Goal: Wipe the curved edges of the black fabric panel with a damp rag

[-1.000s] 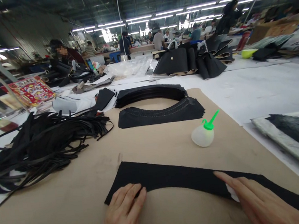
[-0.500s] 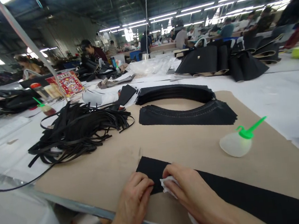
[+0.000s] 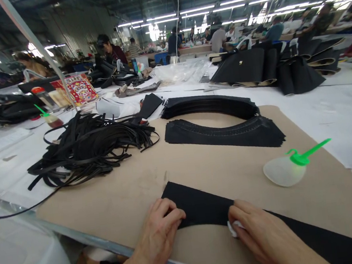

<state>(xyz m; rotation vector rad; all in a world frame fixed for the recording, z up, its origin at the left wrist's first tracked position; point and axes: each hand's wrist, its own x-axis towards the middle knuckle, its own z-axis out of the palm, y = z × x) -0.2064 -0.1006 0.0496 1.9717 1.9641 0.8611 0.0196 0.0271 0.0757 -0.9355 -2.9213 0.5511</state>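
Note:
A curved black fabric piece [image 3: 200, 205] lies flat on the brown cardboard sheet [image 3: 199, 167] at the table's near edge. My left hand [image 3: 160, 233] rests with its fingers flat on the piece's left end and holds nothing. My right hand [image 3: 260, 232] presses a small white wad of cloth [image 3: 232, 228] against the piece's lower edge, fingers curled over the wad. A squat clear squeeze bottle with a green nozzle [image 3: 286, 168] stands to the right, apart from both hands.
Stacks of curved black pieces [image 3: 223, 133] lie at the cardboard's far side. A tangle of black straps [image 3: 85, 150] is heaped to the left. Black bags [image 3: 251, 70] stand further back. Other people sit at distant tables.
My right hand has slid rightwards along the black piece with the white wad. My left hand stays on the piece's left end. The view has shifted slightly.

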